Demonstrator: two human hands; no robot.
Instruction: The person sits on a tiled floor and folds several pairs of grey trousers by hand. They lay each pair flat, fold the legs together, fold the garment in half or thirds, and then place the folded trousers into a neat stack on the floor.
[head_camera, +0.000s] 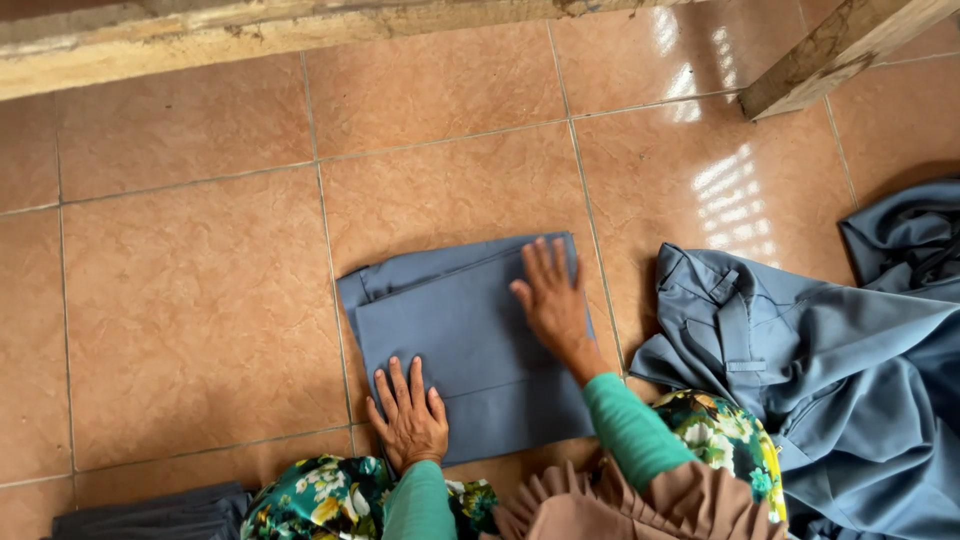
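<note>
The floor (200, 300) is laid with large, glossy terracotta-coloured tiles, mottled and square, with thin pale grout lines; window light glints on the tiles toward the far right corner. Along the far edge runs a rough, worn wooden beam (250, 35), and a second weathered wooden post (840, 50) slants in at the far right.

At the right edge of the floor lies a loose heap of grey-blue garments (830, 400), smooth woven cloth, rumpled in soft folds, with a belt loop and waistband showing on top. A darker grey piece of cloth (150, 515) lies flat at the near left corner, only partly in view.

In the middle of the floor, toward the near edge, lies the folded grey-blue garment (470, 340), a neat, nearly square packet with crisp straight edges and a layered fold showing along its far and left sides.

The right hand (552, 300) lies palm down on the far right part of the packet, fingers held close together and pressed flat onto the cloth. The left hand (408, 415) rests palm down on the near left corner of the packet, fingers slightly spread and flat, partly on the tile. Both arms wear teal sleeves (630, 430) under a floral-print garment.
</note>
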